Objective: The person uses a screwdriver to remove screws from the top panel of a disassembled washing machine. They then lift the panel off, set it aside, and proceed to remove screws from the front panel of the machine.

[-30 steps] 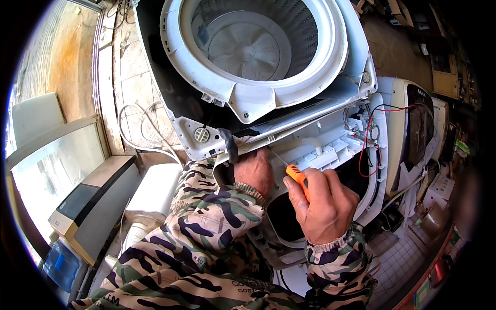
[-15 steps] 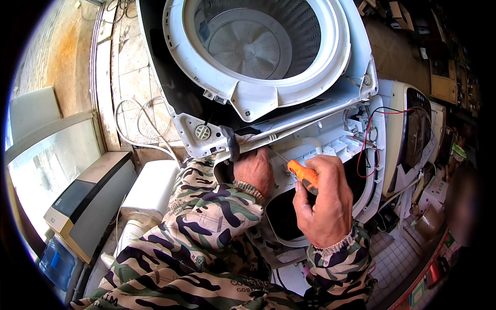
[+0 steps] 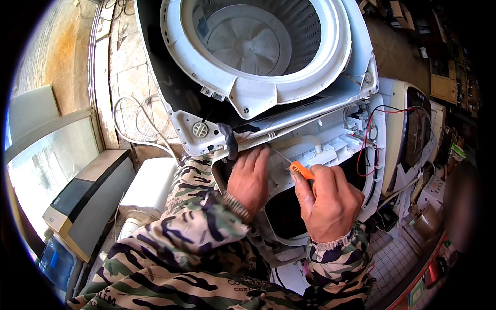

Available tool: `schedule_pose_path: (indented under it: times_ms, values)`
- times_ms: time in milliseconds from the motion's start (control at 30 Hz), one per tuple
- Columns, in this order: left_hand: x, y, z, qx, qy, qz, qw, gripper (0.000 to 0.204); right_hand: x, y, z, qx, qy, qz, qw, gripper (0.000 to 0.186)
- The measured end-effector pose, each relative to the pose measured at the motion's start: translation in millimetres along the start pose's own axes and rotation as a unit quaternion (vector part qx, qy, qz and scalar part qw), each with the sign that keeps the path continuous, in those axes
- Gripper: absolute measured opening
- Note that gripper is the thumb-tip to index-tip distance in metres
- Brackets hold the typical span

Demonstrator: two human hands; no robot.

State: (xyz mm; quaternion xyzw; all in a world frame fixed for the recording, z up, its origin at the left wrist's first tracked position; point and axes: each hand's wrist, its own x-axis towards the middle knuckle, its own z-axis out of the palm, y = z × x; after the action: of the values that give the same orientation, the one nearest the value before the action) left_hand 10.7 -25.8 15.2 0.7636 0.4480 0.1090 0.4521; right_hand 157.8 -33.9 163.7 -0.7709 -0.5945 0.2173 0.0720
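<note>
My right hand [image 3: 330, 204] is closed round the orange and dark handle of a screwdriver [image 3: 301, 169]. Its thin shaft points up and left into the white top cover [image 3: 330, 152] of a washing machine, which hangs tilted off the machine's near edge; the tip is hard to make out. My left hand [image 3: 248, 181] lies on the cover's left part, fingers stretched out, their tips at the edge beside a dark wrapped cable [image 3: 228, 139]. Behind my hands stands the opened machine, its white tub ring [image 3: 253, 85] round a perforated drum [image 3: 245, 46].
Red and black wires [image 3: 369, 129] loop over the cover's right side. Another beige appliance [image 3: 395, 129] stands close on the right. To the left are a white box-shaped part [image 3: 150, 188], a grey appliance [image 3: 90, 199], a blue water jug [image 3: 59, 261] and a pale hose [image 3: 137, 126] on the floor.
My left hand has drawn back a little from under the edge, so more of its fingers show. My right hand has turned slightly with the screwdriver, which stays over the cover.
</note>
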Motion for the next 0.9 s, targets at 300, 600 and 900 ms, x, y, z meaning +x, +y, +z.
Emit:
schedule_pose_path:
  times_ms: [300, 600, 900]
  values:
    - [-67.9, -83.8, -87.6, -0.384, -0.011, -0.291, 0.876, 0.023, 2.9, 0.9, -1.4, -0.022, -0.005, -0.044, 0.999, 0.032]
    - [-0.4, -140.6, 7.1, -0.772, -0.078, -0.324, 0.542, 0.056, 7.1, -15.5, -3.8, -0.076, -0.014, -0.03, 0.997, 0.029]
    - [1.3, -132.3, 11.2, -0.71, -0.058, -0.283, 0.641, 0.061, 7.2, -12.4, 0.9, -0.084, 0.02, -0.024, 0.996, 0.032]
